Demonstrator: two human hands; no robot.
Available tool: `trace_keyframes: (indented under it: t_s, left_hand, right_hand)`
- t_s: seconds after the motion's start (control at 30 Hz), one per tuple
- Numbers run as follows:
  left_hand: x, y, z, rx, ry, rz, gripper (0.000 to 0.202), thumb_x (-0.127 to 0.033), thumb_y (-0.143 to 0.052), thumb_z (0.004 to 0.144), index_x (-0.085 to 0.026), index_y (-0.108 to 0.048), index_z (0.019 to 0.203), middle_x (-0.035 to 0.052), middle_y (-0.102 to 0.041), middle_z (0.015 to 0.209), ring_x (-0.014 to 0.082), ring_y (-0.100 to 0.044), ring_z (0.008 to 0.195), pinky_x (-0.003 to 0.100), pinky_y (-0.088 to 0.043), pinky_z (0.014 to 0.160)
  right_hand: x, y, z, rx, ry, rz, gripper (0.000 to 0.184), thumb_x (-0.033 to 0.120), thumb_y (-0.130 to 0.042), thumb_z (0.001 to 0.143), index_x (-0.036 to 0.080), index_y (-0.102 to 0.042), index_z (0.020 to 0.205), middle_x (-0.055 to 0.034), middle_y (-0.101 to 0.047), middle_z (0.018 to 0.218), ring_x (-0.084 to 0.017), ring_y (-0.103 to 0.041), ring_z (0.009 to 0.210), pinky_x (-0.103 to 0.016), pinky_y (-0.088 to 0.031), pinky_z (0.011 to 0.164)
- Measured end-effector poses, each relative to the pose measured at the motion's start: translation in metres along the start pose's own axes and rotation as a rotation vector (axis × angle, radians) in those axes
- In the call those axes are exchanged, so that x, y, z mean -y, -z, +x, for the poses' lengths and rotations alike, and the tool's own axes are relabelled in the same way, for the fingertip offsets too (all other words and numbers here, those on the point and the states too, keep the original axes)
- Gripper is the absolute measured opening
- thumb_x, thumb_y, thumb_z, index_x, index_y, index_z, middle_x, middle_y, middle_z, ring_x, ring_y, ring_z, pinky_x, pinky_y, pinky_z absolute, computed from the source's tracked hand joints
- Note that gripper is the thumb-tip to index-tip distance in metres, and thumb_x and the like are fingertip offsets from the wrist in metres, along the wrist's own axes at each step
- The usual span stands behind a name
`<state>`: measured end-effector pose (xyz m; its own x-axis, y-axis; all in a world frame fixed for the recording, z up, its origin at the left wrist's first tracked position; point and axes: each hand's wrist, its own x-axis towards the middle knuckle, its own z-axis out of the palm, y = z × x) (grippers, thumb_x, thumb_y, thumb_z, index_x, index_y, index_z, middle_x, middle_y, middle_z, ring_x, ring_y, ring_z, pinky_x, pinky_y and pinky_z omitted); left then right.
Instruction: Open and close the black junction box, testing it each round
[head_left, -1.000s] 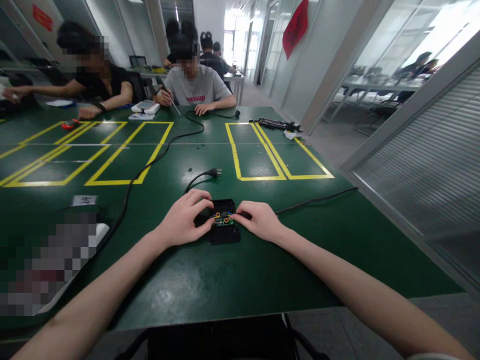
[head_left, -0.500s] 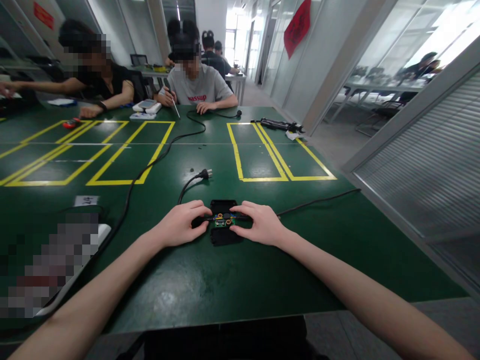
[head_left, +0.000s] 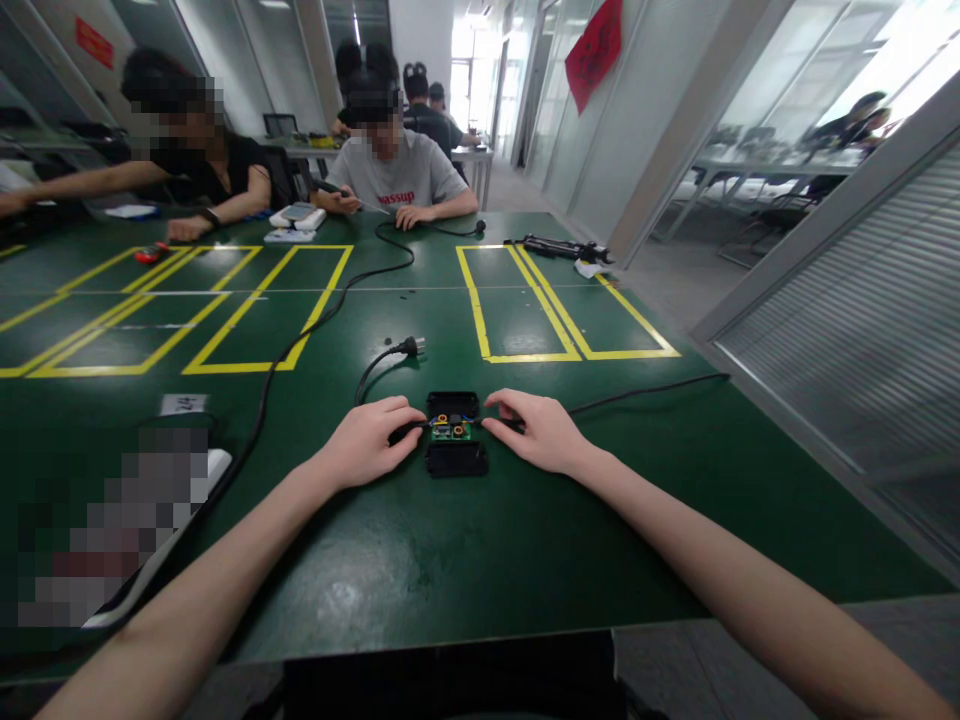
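A small green circuit board (head_left: 451,430) with copper-coloured coils sits between two black plastic case halves, the far half (head_left: 453,400) and the near half (head_left: 457,460). Black cables run from its two ends. At the left end, my left hand (head_left: 375,440) is closed, with thumb and fingers on the black cable (head_left: 407,433). My right hand (head_left: 544,430) is at the other end, thumb and forefinger apart, around the right cable (head_left: 512,424). The thumb tip is close to that cable, and I cannot tell whether it touches.
A black plug (head_left: 409,347) lies beyond my left hand. A long black cable (head_left: 337,305) crosses the green table (head_left: 420,560) on the left, near a pixelated white-edged object (head_left: 214,470). Yellow tape outlines (head_left: 532,357) mark the table. Co-workers (head_left: 405,165) sit across it.
My right hand has drawn back a little to the right, off the board and case, and its fingers have spread. Both case halves show more fully. The left hand stays at the left cable.
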<state>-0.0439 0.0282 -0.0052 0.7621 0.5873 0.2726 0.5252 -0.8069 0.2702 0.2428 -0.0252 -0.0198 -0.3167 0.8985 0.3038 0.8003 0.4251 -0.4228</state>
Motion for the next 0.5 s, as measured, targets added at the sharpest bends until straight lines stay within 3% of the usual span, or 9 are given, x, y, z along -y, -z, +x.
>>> trace_keyframes:
  t_s: [0.13, 0.3, 0.5]
  left_hand:
    - [0.002, 0.005, -0.001, -0.013, -0.035, -0.033, 0.025, -0.027, -0.049, 0.101, -0.017, -0.071, 0.107, 0.0044, -0.07, 0.091, 0.0156, -0.066, 0.075, 0.026, -0.049, 0.067]
    - [-0.008, 0.011, -0.005, -0.071, -0.042, -0.207, 0.023, -0.027, -0.053, 0.097, -0.016, -0.072, 0.102, 0.0031, -0.068, 0.083, 0.012, -0.062, 0.068, 0.021, -0.046, 0.061]
    - [-0.015, 0.013, -0.008, -0.028, -0.049, -0.387, 0.017, -0.021, -0.057, 0.088, -0.015, -0.073, 0.09, 0.0018, -0.068, 0.076, 0.0093, -0.059, 0.061, 0.017, -0.042, 0.053]
  right_hand:
    - [-0.013, 0.011, -0.003, -0.036, 0.073, -0.045, 0.04, 0.039, -0.051, 0.106, 0.019, -0.072, 0.079, -0.004, -0.071, 0.075, -0.015, -0.063, 0.065, -0.027, -0.04, 0.062]
    - [-0.012, 0.02, -0.011, -0.155, 0.278, -0.022, 0.043, 0.037, -0.049, 0.108, 0.017, -0.073, 0.078, -0.0039, -0.068, 0.067, -0.012, -0.059, 0.057, -0.026, -0.037, 0.057]
    - [-0.009, 0.02, -0.017, -0.128, 0.425, 0.034, 0.04, 0.033, -0.052, 0.107, 0.016, -0.071, 0.077, -0.0025, -0.065, 0.063, -0.01, -0.054, 0.052, -0.024, -0.036, 0.052]
